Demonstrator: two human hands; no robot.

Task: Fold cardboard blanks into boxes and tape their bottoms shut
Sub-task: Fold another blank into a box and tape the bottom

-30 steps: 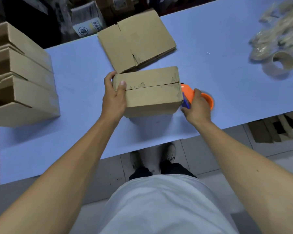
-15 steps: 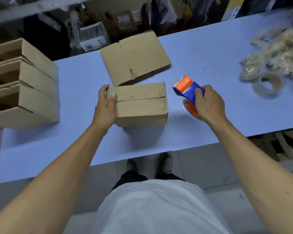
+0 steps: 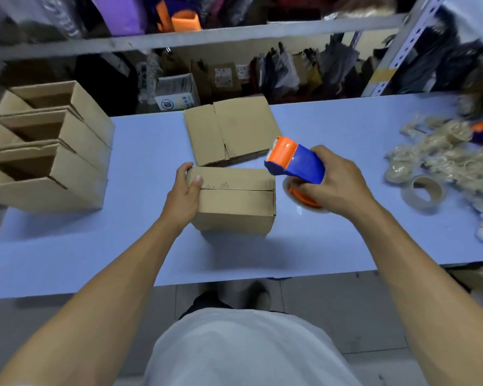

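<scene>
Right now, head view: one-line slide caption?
Left hand steadies a folded box on the blue table while the right hand holds a tape dispenser beside its untaped seam.

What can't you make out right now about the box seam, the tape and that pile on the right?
- Head view: whether clear tape covers the seam of the box cannot be told.
- The tape roll in the tape dispenser is mostly hidden by the right hand.
- The box's left end is covered by the left hand.
- The pile is blurred and cut by the right edge.
</scene>
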